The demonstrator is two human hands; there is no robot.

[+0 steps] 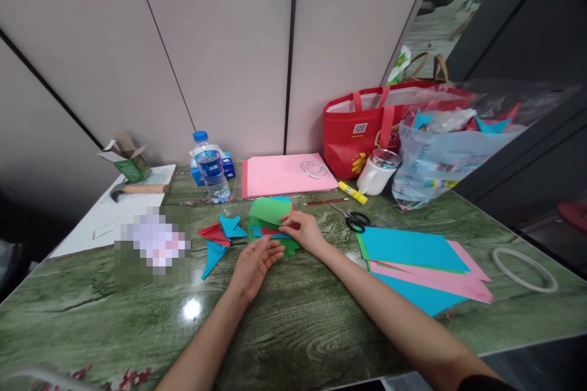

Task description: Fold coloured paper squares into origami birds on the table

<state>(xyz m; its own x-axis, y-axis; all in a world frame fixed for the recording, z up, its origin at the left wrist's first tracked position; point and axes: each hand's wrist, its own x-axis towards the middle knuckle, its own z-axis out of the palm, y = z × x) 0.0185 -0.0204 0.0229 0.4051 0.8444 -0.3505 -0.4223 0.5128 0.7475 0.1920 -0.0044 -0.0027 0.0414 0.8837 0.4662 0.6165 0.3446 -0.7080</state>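
A green sheet of paper (271, 210) stands raised at the middle of the table, above blue, red and green paper pieces. My right hand (304, 230) pinches its lower right edge between thumb and fingers. Just below the pieces, my left hand (257, 264) lies palm partly up, fingers stretched and holding nothing. Left of the hands sit folded paper shapes: a red one (215, 233), a blue one (233, 226) and another blue piece (213, 258). A green cut-out (290, 247) shows beneath my right hand's fingers.
Scissors (358, 220), a pencil (325, 201) and a yellow glue stick (353, 192) lie beyond my right hand. Coloured sheets (408, 249) are stacked at right. Behind stand a water bottle (211, 170), pink paper (279, 176), a white mug (376, 174) and bags (353, 140). A hammer (140, 188) lies left.
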